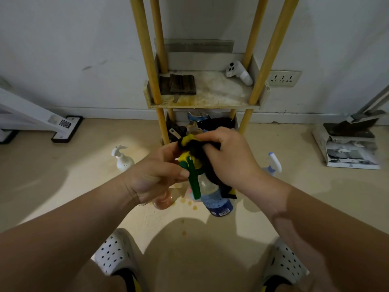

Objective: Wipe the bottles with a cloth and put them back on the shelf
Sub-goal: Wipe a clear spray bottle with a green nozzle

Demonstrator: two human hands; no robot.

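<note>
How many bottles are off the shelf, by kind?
Spray bottles: 2 (green-trigger spray bottle in the left hand, blue-topped spray bottle on the floor)
Pump bottles: 1 (white pump bottle on the floor)
Orange bottle, partly hidden behind the left hand: 1
Total: 4

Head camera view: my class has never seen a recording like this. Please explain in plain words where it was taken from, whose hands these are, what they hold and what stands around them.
There is no machine here. A person wears one camera on the head, which looks down at their own two bare hands. The left hand grips a spray bottle near its green trigger. The right hand holds a black and yellow cloth against the bottle's top. Ahead stands a small shelf with wooden posts; on it lie a white controller and some dark folded fabric. On the floor stand a white pump bottle on the left and a blue-and-white sprayer on the right.
</note>
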